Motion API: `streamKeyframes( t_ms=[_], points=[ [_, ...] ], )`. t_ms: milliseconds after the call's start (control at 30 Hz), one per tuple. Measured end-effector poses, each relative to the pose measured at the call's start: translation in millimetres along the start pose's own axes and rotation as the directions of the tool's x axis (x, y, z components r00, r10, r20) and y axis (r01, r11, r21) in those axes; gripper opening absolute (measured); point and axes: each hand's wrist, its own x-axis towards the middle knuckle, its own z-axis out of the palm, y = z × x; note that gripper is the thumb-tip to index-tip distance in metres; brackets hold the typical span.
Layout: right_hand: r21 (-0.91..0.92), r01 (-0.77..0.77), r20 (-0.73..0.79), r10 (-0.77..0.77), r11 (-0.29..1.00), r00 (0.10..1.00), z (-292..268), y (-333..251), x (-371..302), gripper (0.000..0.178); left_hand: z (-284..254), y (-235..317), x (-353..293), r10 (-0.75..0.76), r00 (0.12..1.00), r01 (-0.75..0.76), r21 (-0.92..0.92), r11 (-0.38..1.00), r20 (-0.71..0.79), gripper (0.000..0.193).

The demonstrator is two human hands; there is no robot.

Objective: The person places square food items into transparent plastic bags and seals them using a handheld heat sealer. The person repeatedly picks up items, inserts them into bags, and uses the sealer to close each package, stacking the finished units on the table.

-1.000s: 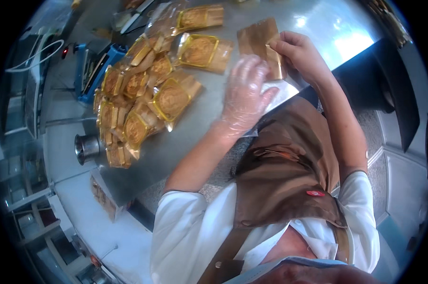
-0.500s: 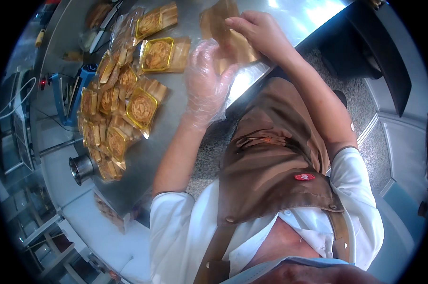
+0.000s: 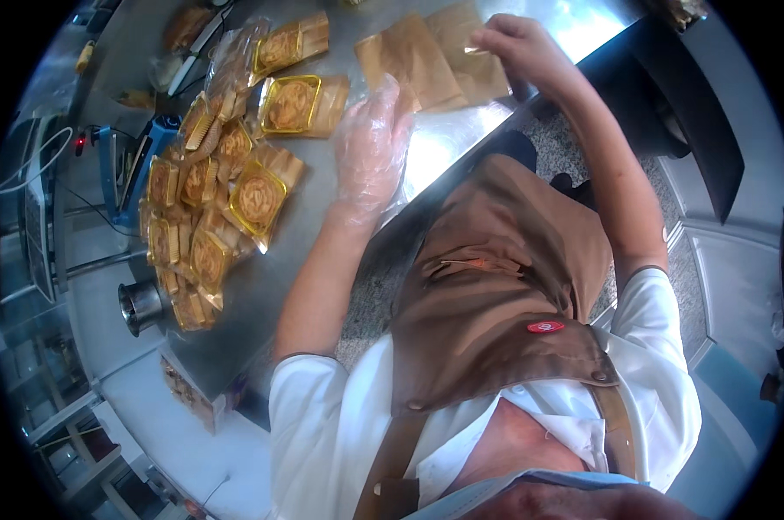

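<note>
My left hand (image 3: 370,156), in a clear plastic glove, is at the near left corner of a brown paper bag (image 3: 405,65). Its fingers stretch forward with the thumb a little apart, and the glove's shine blurs their outline. A second brown paper bag (image 3: 470,65) lies partly overlapped with the first, to its right. My bare right hand (image 3: 522,52) pinches at that bag's right side, thumb and fingertips together. Left of my gloved hand, a round patterned pastry in a gold tray (image 3: 289,104) sits in a clear-fronted brown bag.
Several more bagged pastries (image 3: 257,199) are heaped on the steel table (image 3: 305,182). Beyond them are a blue sealer-like device (image 3: 153,143), a knife (image 3: 184,69) and a metal cup (image 3: 140,308). A black bin-like container (image 3: 639,104) stands right of the table edge.
My right hand has shifted right and outward. My left hand has drawn slightly back left. The brown paper between them now shows as two flat, overlapping bags.
</note>
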Motion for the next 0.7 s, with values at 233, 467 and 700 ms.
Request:
streamKeyframes(
  t_ms=[233, 467, 700],
  points=[
    [-0.632, -0.055, -0.382, -0.248, 0.773, 0.89, -69.9, 10.9, 26.6, 0.039, 0.1, -2.4, 0.2, 0.042, 0.999, -0.042, 0.01, 0.999, -0.024, 0.043],
    [-0.354, 0.062, 0.079, -0.037, 0.933, 0.996, 16.2, -58.5, -48.6, 0.03, 1.4, 3.2, -7.2, 0.155, 0.988, -0.154, -0.071, 0.986, 0.01, 0.043],
    [-0.152, -0.19, -0.121, 0.173, 0.97, 0.977, 15.6, -58.5, -142.9, 0.029, 0.4, 17.1, -19.3, 0.256, 0.961, -0.224, -0.246, 0.943, 0.107, 0.053]
  ],
)
